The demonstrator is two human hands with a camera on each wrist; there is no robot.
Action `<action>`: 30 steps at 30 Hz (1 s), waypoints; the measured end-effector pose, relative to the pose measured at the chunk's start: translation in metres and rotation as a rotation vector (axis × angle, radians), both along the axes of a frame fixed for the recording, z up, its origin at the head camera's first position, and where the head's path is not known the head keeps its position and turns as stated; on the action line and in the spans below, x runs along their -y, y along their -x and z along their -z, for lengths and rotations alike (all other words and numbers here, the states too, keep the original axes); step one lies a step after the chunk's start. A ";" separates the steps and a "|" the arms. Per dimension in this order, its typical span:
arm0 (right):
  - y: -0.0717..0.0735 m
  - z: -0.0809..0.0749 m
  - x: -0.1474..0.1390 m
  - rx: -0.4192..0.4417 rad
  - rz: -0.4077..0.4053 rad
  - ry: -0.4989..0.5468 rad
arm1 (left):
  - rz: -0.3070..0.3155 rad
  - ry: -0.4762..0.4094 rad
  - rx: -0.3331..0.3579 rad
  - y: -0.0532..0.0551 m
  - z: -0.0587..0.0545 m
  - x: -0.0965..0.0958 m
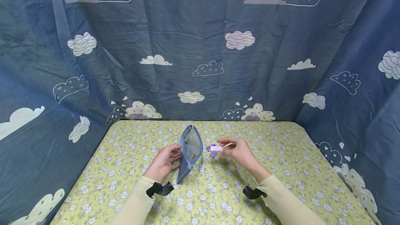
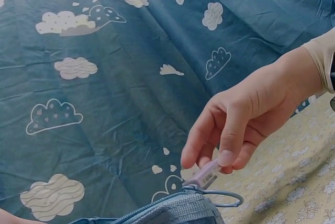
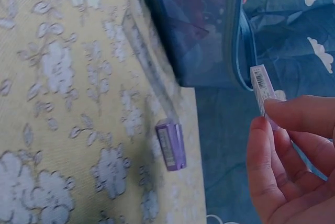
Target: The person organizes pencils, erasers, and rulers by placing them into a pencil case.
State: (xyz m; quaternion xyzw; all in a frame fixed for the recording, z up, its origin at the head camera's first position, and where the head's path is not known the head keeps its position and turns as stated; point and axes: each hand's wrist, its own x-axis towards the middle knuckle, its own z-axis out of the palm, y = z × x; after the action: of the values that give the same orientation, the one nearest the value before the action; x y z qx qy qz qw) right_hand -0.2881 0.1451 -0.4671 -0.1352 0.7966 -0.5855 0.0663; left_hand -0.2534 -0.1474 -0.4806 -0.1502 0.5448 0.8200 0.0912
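A blue zip pouch (image 1: 187,174) with see-through sides stands tilted on the table, its mouth gaping toward the right. My left hand (image 1: 164,160) grips it by the left side, fingertips at the zipped rim. Some clear pieces (image 1: 189,150) show inside the pouch. To the right of the mouth, my right hand (image 1: 235,150) pinches a small pale pink block (image 3: 261,85) with a barcode, between thumb and fingers. Below that hand, a purple barcoded block (image 3: 171,144) lies on the table. A clear flat strip (image 3: 149,64) like a ruler lies between it and the pouch.
A yellow floral cloth (image 1: 125,169) covers the table. Dark blue curtains (image 1: 187,44) with cloud prints hang behind it and along both sides. Each wrist wears a black strap (image 1: 160,189). A ring pull (image 2: 230,198) hangs from the pouch's zip end.
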 end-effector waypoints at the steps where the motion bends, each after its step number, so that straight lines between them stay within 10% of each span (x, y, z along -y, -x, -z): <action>1: 0.000 -0.002 0.001 0.004 -0.003 0.005 | 0.001 0.000 -0.002 0.000 0.000 0.000; 30: 0.018 -0.032 0.032 -0.066 -0.019 -0.037 | 0.010 -0.002 0.002 0.000 0.001 0.002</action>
State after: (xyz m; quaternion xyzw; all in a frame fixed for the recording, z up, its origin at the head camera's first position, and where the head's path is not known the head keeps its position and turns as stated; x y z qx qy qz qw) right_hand -0.3062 0.1131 -0.4354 -0.1608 0.8077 -0.5653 0.0483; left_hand -0.2538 -0.1490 -0.4813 -0.1483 0.5444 0.8201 0.0959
